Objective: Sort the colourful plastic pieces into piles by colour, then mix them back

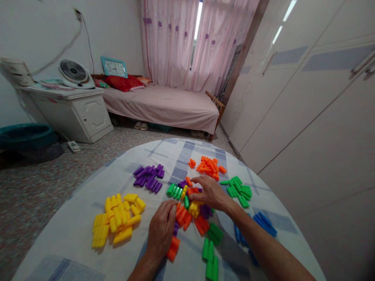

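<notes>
A cluster of joined plastic building pieces in several colours lies on the round table, between my two hands. My left hand (162, 223) rests at its left side, fingers curled and pressed together against the orange pieces (184, 216); what is under the fingers is hidden. Reaching over the cluster from the right, my right hand (211, 192) has thumb and forefinger on either side of an orange piece (192, 191). Beneath this hand is a bundle of yellow pieces (193, 209). Green pieces (175, 191) lie at the cluster's far left edge.
Sorted piles surround the cluster: yellow (118, 216), purple (149, 177), orange (208, 168), green (239, 191) and blue (265, 223), the last partly behind my right forearm. A checked cloth (88, 218) covers the table. Beyond stand a bed (170, 103), a cabinet (93, 117) and a wardrobe (293, 117).
</notes>
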Motion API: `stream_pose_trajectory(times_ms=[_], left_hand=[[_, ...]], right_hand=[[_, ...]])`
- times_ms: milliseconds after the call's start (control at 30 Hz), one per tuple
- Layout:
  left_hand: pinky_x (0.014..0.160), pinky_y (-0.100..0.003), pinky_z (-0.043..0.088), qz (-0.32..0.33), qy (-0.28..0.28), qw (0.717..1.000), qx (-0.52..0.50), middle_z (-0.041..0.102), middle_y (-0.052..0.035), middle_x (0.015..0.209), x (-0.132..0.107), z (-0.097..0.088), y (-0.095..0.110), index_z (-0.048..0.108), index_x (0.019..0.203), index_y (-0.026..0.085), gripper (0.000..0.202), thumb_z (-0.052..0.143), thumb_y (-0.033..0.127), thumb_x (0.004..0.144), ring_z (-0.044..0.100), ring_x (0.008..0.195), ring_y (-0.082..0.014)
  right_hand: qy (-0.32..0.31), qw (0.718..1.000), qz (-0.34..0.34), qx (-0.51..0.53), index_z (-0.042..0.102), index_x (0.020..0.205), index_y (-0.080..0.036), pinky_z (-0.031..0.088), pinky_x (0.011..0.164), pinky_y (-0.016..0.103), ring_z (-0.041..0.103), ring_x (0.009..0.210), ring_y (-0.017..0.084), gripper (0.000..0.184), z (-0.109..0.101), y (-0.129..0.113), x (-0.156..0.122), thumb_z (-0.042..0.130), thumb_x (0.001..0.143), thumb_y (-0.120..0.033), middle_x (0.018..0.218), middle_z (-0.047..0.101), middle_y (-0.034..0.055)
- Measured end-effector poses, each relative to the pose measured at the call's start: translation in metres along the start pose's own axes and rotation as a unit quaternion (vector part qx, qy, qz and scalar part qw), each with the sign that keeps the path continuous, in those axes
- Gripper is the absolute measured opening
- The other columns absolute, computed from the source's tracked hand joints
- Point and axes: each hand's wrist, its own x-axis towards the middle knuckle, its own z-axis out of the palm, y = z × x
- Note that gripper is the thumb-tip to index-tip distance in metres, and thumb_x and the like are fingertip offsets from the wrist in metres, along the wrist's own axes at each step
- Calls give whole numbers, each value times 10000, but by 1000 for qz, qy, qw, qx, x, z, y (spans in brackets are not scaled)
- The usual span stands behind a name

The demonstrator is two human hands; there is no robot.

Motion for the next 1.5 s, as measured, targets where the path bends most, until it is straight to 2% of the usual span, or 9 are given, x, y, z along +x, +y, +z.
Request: stream_pose_trajectory(times_ms=[300,400,567,700,867,1100,1200,1333,1500], left_hand=[[916,-331,472,1,-6,1000,5,651,-62,1029,0,-1,0,644,979,204,339,356,372,916,596,1003,-183],[922,-331,471,-4,-7,1000,4,651,-60,1034,-1,-1,0,645,982,206,342,358,380,915,596,1007,-183],[917,-339,478,-7,0,1000,6,657,-59,1034,0,0,-1,653,967,210,335,374,383,905,603,1003,-189],[916,-350,480,-9,2,1000,9,660,-64,1033,0,0,-3,653,980,208,327,389,382,899,604,1004,-196],[913,-346,478,-4,-7,1000,0,652,-69,1040,0,1,-4,644,990,206,326,376,373,910,597,1009,-194],[917,-341,467,-3,-2,1000,-4,648,-69,1030,-1,1,1,641,985,207,322,359,348,916,592,1005,-188],[913,-338,465,-4,-1,1000,-3,648,-70,1023,0,0,4,641,980,203,325,354,342,918,590,999,-186],[918,-330,460,-5,-7,1000,1,644,-61,1027,0,0,3,635,983,208,317,351,334,923,585,1002,-175],[924,-340,469,-2,-9,1000,3,645,-66,1046,0,2,-4,635,999,208,311,369,345,914,592,1014,-183]], right_hand=[[27,999,25,-14,614,1066,-218,394,822,293,578,918,178,279,14,-6,-13,595,800,-298,1005,635,53],[122,991,53,22,605,1054,-207,413,841,288,584,944,174,278,1,18,-6,573,812,-339,1036,641,55],[228,946,230,-9,615,1004,-190,431,811,288,607,897,173,274,-31,82,29,515,819,-366,1002,667,56],[185,922,336,-56,625,1025,-200,430,758,290,612,917,191,315,-37,117,55,479,831,-399,1013,678,60],[148,925,343,-62,651,1006,-198,429,774,338,616,926,227,333,-21,129,63,452,845,-411,1022,678,92],[149,940,294,-83,631,1095,-192,384,907,412,524,1109,261,385,-18,111,60,348,911,-377,1194,601,125],[150,968,193,-56,598,1144,-168,366,959,356,514,1117,215,361,-19,82,60,384,905,-335,1205,586,114],[2,996,40,76,577,1177,-179,438,856,272,587,967,161,370,-3,37,56,515,842,-323,1154,611,81],[-65,997,46,11,589,1179,-212,440,808,273,601,930,176,395,30,14,52,560,787,-254,1109,616,79]])
